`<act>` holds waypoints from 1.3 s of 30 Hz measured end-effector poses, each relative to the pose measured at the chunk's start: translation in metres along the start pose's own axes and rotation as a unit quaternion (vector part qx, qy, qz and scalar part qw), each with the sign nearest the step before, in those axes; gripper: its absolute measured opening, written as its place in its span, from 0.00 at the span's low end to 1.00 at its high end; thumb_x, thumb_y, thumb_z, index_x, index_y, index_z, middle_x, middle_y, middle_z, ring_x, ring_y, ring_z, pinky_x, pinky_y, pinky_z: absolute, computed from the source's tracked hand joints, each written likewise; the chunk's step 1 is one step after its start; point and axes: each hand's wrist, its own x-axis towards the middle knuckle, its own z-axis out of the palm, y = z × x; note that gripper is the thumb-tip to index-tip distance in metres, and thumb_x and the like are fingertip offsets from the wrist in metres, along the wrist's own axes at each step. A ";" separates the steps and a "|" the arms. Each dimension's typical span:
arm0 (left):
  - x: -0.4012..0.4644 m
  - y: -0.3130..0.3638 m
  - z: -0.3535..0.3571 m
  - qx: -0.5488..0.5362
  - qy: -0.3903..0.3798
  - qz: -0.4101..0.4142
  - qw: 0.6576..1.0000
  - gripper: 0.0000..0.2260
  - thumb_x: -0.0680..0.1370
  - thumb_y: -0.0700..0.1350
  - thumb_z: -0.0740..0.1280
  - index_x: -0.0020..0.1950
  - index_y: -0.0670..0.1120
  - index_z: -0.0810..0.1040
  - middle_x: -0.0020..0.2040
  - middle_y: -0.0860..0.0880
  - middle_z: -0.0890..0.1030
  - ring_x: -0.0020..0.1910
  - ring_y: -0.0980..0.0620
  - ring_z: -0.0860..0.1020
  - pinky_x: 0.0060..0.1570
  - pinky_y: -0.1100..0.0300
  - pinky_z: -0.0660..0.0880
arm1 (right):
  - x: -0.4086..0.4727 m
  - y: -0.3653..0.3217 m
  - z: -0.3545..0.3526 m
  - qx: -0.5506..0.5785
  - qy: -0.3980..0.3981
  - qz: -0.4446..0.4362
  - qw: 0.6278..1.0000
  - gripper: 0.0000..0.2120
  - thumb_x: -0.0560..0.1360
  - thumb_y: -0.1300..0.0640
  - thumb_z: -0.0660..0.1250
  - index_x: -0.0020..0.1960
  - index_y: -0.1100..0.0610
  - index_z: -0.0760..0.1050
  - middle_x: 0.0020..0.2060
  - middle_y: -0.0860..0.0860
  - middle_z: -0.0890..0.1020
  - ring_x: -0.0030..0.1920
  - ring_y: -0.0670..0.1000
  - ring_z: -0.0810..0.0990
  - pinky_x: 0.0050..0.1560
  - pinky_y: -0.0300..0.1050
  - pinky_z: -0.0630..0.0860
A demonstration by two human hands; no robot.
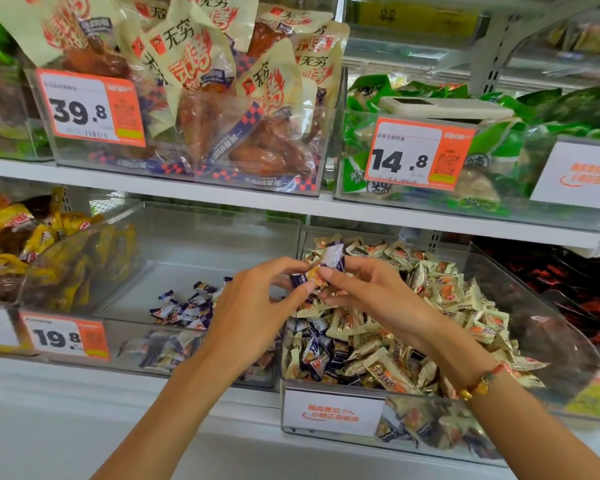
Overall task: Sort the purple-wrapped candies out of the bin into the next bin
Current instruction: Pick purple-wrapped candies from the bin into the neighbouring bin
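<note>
Now your left hand (257,289) and right hand (357,289) pinch purple-wrapped candies (321,268) above the mixed bin (329,407); next, carry them toward nine o'clock into the neighbouring bin (201,233).

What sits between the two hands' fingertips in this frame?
In the head view, the left hand and right hand pinch purple-wrapped candies between them, above the full bin's left edge.

Head view looks forward and down, close on the shelf bins (201,237)
</note>
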 end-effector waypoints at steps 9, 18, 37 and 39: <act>0.004 -0.051 -0.038 0.132 0.119 -0.130 0.975 0.05 0.75 0.51 0.71 0.46 0.57 0.77 0.43 0.57 0.82 0.40 0.56 0.80 0.41 0.54 0.78 | 0.063 -0.009 0.040 -0.469 -0.051 -0.123 0.873 0.20 0.75 0.58 0.70 0.66 0.57 0.75 0.50 0.48 0.75 0.39 0.39 0.68 0.41 0.35 0.63; 0.000 -0.041 -0.020 0.050 0.014 -0.092 0.994 0.19 0.79 0.59 0.55 0.69 0.59 0.69 0.64 0.53 0.76 0.56 0.54 0.77 0.56 0.54 0.73 | 0.034 0.031 0.001 -0.458 0.112 -0.113 0.875 0.10 0.78 0.61 0.65 0.55 0.51 0.80 0.48 0.45 0.82 0.43 0.42 0.77 0.46 0.38 0.77; -0.013 -0.023 0.012 0.016 -0.052 -0.048 0.997 0.18 0.80 0.59 0.55 0.69 0.59 0.70 0.59 0.62 0.77 0.52 0.67 0.73 0.52 0.68 0.71 | 0.062 0.055 0.011 -0.560 0.043 -0.019 0.827 0.23 0.74 0.46 0.70 0.67 0.47 0.73 0.39 0.49 0.80 0.38 0.49 0.76 0.41 0.46 0.74; -0.011 -0.021 0.012 0.011 -0.044 -0.049 0.998 0.17 0.80 0.56 0.59 0.68 0.57 0.71 0.59 0.62 0.77 0.51 0.67 0.74 0.53 0.66 0.73 | 0.065 0.054 0.012 -0.563 0.019 0.009 0.826 0.23 0.75 0.47 0.69 0.68 0.46 0.72 0.34 0.47 0.75 0.37 0.48 0.73 0.42 0.46 0.74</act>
